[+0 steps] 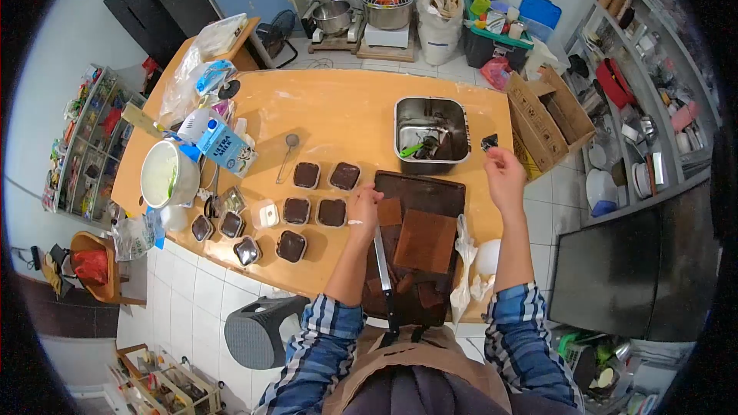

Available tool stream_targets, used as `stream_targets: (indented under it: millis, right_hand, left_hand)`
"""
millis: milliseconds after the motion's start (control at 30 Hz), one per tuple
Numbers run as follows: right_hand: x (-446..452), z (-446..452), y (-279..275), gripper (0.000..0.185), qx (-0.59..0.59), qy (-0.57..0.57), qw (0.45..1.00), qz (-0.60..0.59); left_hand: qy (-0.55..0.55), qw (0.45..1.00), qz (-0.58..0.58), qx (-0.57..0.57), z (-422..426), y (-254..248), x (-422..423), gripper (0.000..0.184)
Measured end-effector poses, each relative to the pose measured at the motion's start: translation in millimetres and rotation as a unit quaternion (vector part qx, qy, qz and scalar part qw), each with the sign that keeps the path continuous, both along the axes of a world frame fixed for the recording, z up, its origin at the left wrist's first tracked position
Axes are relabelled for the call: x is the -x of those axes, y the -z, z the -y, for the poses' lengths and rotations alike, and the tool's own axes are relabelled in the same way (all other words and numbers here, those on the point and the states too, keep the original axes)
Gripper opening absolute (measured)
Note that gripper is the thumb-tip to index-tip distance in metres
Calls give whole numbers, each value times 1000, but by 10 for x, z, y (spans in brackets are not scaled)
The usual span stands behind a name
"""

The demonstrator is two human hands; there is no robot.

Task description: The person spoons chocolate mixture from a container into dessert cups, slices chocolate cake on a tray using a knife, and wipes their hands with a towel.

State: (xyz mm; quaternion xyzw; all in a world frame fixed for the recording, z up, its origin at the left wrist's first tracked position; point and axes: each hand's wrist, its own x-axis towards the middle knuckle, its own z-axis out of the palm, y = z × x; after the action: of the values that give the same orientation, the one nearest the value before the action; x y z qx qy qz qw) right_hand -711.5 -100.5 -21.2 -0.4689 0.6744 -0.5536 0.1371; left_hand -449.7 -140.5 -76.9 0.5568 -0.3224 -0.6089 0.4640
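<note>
My right hand (503,173) is raised at the table's right side, its fingers pinched at a small dark piece (490,141). Over the dark tray's (419,183) left edge, my left hand (365,204) has its fingers curled; what they hold, if anything, is hidden. Just below it, a long knife (382,261) lies along that edge. The tray bears a large brown cake slab (424,240), a smaller piece (390,211) and scraps. Behind the tray, a smeared metal tin (432,165) contains a green-handled utensil (411,151). Several dark-topped cups (332,212) stand to the left.
A white bowl (161,174), a blue milk carton (223,147) and a small strainer (292,141) are on the table's left. A piping bag (461,269) lies right of the tray. Cardboard boxes (538,123) stand off the right edge, a grey stool (257,334) below left.
</note>
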Motion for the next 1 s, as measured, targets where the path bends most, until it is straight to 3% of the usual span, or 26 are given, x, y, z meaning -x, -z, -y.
stream_targets:
  millis: [100, 433, 500, 600, 800, 1000]
  right_hand:
    - [28, -338, 18, 19, -100, 27, 995, 4]
    - [-224, -803, 380, 18, -169, 4, 985, 17]
    - [-286, -825, 370, 17, -185, -1, 983, 4]
    - [-335, -885, 460, 19, -241, -27, 952, -184]
    - [-471, -1044, 588, 23, -390, -61, 894, -214]
    - [-505, -1139, 730, 30, -414, -52, 887, -197]
  left_hand:
    - [8, 1000, 6, -1, -146, 43, -119, 33]
    - [-8, 1000, -1, -21, -521, 71, -374, 31]
    - [-7, 1000, -1, -15, -576, 73, -402, 31]
    - [4, 1000, 2, 8, -633, 235, -447, 31]
    - [24, 999, 40, 22, -791, 513, -441, 28]
    - [47, 997, 45, 38, -890, 640, -402, 24]
